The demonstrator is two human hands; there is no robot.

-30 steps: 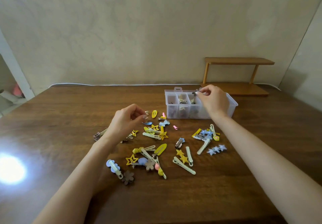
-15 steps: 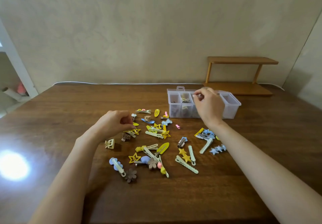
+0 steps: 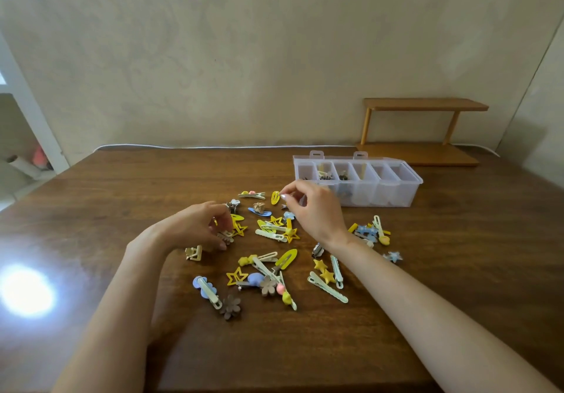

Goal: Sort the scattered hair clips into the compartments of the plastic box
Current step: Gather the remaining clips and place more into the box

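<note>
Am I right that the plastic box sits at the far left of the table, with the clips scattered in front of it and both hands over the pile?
Not quite. The head view shows the plastic box at the far right of the table, near the wooden shelf. The rest holds: the clips are scattered in front of it, and the left hand and right hand are over the pile.

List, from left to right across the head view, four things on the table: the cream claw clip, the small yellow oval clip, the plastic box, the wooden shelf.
cream claw clip → small yellow oval clip → plastic box → wooden shelf
</note>
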